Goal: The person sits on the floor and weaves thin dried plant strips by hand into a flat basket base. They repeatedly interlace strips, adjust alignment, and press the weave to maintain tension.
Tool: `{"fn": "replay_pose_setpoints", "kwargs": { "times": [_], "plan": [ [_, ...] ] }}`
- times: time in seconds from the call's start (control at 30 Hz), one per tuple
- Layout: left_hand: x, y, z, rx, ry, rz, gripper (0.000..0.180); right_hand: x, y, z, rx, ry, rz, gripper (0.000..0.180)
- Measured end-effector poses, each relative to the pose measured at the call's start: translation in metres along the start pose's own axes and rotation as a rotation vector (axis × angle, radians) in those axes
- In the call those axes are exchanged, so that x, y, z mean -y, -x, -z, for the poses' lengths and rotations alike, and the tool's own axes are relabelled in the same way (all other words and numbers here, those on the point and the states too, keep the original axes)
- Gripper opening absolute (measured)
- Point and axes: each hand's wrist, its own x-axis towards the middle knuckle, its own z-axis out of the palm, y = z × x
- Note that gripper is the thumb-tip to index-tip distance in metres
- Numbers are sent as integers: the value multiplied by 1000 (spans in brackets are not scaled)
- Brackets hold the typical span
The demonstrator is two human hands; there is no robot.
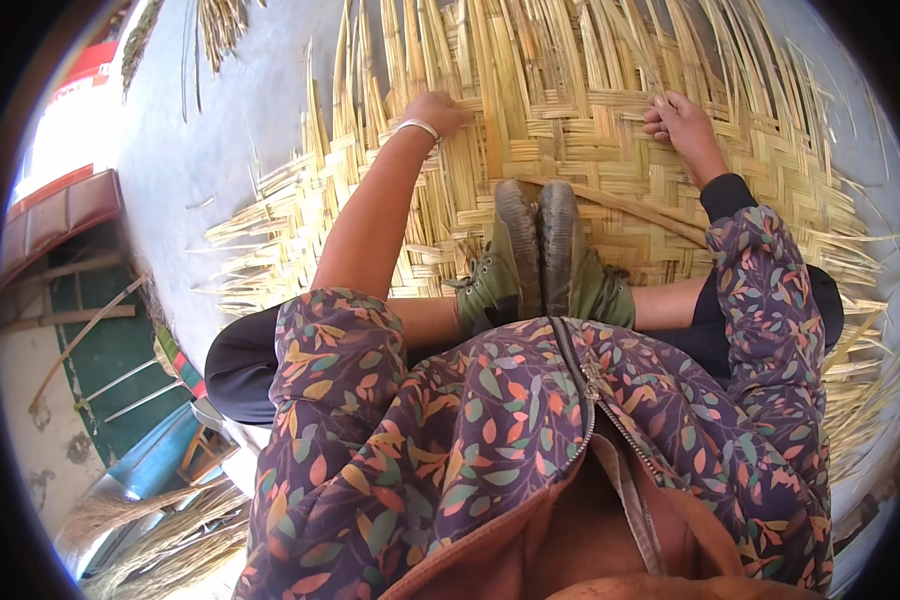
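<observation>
While the left hand [440, 113] hides its grip, the right hand [684, 124] curls half-closed, hold unclear. Upper-centre mat strips [488, 62] want snug packing.

We see a smooth, pale blue-grey floor [185, 150] showing along the left and in a narrower band on the right. Spread across it, we find a large, straw-coloured woven mat [560, 140] of flat split strips, laid in a stepped twill pattern. Its unwoven ends fan long over the floor at the far edge, and shorter, ragged ends stick out at the left and right. Beyond its far left corner we make out a bundle of dry stalks [222, 27], and near its left edge a thin sliver [202, 203].
</observation>
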Motion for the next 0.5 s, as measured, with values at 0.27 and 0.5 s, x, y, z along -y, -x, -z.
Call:
{"fn": "replay_pose_setpoints", "kwargs": {
  "times": [0.27, 0.5],
  "plan": [
    [-19, 27, 16, 124, 98, 1, 46, 1, -2, 1, 35, 62, 43, 31],
    [-39, 54, -10, -56, -134, 49, 44, -5, -3, -2, 29, 29, 59, 34]
  ]
}}
